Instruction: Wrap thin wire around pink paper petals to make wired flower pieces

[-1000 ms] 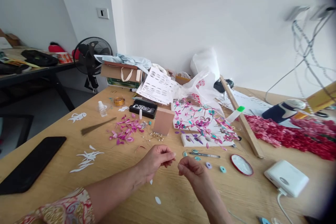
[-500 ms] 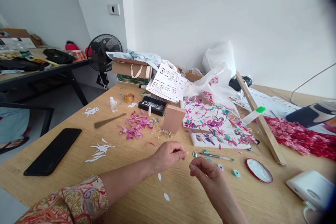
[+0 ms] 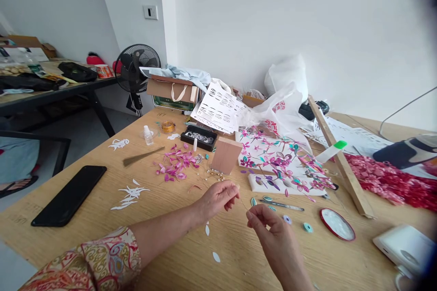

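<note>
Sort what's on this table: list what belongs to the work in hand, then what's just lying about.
In use: left hand and right hand pinching a thin wire; pink petals; flower panel; tweezers.

Lying about: black phone; fan; plastic bag; white charger.

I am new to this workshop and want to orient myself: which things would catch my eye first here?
Probably the white board covered with pink and teal paper flowers at the middle of the wooden table, and the heap of red paper pieces to its right. Nearer the camera, the left hand and right hand pinch a thin strand between them, beside loose pink paper petals.
</note>
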Demonstrator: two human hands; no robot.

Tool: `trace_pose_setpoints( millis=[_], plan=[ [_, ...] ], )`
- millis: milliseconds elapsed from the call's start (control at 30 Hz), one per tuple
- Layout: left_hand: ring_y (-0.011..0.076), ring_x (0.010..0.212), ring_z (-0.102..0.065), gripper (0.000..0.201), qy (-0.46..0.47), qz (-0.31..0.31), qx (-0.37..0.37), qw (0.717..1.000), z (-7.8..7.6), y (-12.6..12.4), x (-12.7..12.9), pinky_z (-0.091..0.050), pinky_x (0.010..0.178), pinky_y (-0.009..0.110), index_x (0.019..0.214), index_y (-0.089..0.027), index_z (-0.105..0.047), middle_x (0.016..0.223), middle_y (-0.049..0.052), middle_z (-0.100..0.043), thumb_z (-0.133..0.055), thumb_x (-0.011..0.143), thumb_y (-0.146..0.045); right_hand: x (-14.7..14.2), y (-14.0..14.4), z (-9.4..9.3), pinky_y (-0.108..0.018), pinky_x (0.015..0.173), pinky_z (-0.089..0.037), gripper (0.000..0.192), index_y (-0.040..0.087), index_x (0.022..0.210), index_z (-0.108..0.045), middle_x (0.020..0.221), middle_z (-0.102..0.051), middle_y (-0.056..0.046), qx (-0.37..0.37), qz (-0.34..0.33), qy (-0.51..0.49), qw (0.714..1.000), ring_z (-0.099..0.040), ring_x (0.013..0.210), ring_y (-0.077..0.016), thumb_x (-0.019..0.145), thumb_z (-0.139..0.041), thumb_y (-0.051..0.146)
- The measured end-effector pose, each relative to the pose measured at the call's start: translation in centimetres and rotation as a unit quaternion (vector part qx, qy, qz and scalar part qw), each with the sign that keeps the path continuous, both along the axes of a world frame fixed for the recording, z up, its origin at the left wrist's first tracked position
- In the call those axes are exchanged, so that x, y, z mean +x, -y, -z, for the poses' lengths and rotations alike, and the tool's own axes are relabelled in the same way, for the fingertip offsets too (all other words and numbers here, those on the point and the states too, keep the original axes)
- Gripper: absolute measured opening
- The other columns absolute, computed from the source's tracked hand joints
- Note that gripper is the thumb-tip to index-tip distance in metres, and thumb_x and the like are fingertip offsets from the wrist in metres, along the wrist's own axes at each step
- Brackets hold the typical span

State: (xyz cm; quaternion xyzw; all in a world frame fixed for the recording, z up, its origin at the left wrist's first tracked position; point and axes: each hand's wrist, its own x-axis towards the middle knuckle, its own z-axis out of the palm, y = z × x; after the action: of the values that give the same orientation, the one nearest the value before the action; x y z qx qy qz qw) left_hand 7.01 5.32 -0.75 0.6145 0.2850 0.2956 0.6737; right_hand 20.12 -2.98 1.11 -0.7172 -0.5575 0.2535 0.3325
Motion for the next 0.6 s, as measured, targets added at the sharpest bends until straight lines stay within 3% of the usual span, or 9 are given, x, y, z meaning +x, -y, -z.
trace_pose_setpoints(
  millis=[100, 233, 433, 600],
  plan=[
    [0.0069, 0.049, -0.038, 0.029, -0.035, 0.041, 0.034, 0.998, 0.1, -0.1, -0.2, -0.029, 0.048, 0.019, 0.067, -0.014, -0.05, 0.052, -0.004, -0.042, -0.048, 0.074, -0.042, 0.1, 0.2, 0.3, -0.022, 0.049, -0.035, 0.023, 0.02, 0.058, -0.051, 0.053, -0.056, 0.001, -0.006, -0.013, -0.016, 1.0, -0.05, 0.051, -0.0143, 0.073, -0.045, 0.037],
    [0.0056, 0.045, -0.03, 0.025, -0.081, 0.005, 0.071, 0.994, 0.3, 0.2, 0.3, -0.021, 0.044, 0.019, 0.056, -0.014, -0.049, 0.046, -0.006, -0.035, -0.052, 0.071, -0.033, 0.0, 0.4, 0.5, -0.022, 0.05, -0.035, 0.021, 0.02, 0.058, -0.05, 0.052, -0.055, 0.001, -0.003, -0.016, -0.03, 0.999, -0.05, 0.053, -0.0144, 0.073, -0.044, 0.033],
    [0.0062, 0.047, -0.036, 0.029, -0.003, 0.005, -0.057, 0.998, -0.2, 0.9, 0.8, -0.028, 0.048, 0.02, 0.055, -0.014, -0.047, 0.051, -0.004, -0.044, -0.054, 0.069, -0.039, 0.4, 0.5, -0.2, -0.023, 0.052, -0.034, 0.02, 0.019, 0.057, -0.05, 0.053, -0.055, 0.001, -0.017, -0.016, -0.03, 0.999, -0.049, 0.054, -0.0142, 0.073, -0.045, 0.031],
    [0.0051, 0.048, -0.038, 0.032, 0.046, 0.046, -0.159, 0.985, -0.6, 1.1, 0.7, -0.028, 0.05, 0.019, 0.058, -0.013, -0.046, 0.054, -0.004, -0.046, -0.059, 0.067, -0.042, 1.1, 0.2, -0.2, -0.022, 0.051, -0.036, 0.021, 0.019, 0.055, -0.051, 0.051, -0.054, 0.002, 0.005, -0.023, -0.053, 0.998, -0.049, 0.053, -0.0133, 0.073, -0.048, 0.03]
  ],
)
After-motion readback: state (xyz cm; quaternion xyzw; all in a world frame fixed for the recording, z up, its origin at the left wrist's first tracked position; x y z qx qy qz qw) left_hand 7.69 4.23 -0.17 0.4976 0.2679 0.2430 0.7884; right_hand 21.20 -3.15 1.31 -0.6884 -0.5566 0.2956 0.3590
